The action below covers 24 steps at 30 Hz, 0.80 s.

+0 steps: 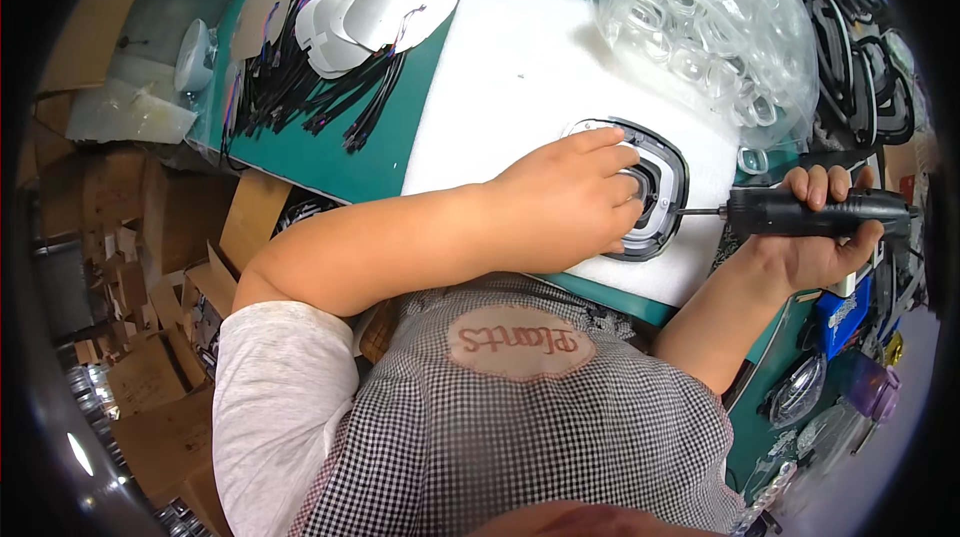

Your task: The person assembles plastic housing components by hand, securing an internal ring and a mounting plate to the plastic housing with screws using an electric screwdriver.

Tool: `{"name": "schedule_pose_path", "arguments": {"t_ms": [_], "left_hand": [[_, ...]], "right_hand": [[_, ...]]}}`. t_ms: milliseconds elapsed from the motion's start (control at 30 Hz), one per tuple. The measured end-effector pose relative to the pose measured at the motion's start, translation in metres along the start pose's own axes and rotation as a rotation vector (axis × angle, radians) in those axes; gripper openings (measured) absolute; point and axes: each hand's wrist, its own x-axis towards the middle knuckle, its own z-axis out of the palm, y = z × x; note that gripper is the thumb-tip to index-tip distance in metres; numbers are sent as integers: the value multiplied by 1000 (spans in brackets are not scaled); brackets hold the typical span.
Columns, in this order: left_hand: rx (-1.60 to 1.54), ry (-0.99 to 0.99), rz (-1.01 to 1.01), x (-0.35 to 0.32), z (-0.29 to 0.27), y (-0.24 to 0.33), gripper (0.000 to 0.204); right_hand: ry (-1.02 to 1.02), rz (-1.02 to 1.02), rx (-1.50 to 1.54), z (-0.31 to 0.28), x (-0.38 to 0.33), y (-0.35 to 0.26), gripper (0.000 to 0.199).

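A rounded-square black-and-white plastic housing [664, 169] lies on a white foam sheet [490, 67]. Draped over its left part is my left hand [575, 202], fingers bent across the rim and centre, steadying it; they hide much of that side. My right hand [815, 237] is wrapped round a black electric screwdriver [790, 212], held nearly level. Its thin bit points left, and the tip meets the housing's right side or hovers just above it; I cannot tell which.
Behind the housing bulges a clear plastic bag [710, 27] of clear ring-like parts. White shaped plates [375, 12] and bundled black cables [340, 102] cover the left of the green table [310, 152]. Black frames [850, 67] pile up at far right, above a blue bin [842, 317]. Cardboard boxes [160, 377] stand at left.
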Motion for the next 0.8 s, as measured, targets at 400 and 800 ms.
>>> {"name": "schedule_pose_path", "arguments": {"t_ms": [400, 800], "left_hand": [[380, 314, -713, 44, 1, -185, 28], [-776, 697, -866, 20, -27, -174, 31]], "right_hand": [[-42, -7, 5, 9, 1, 2, 51], [-51, -36, 43, 5, -2, 3, 55]]}}
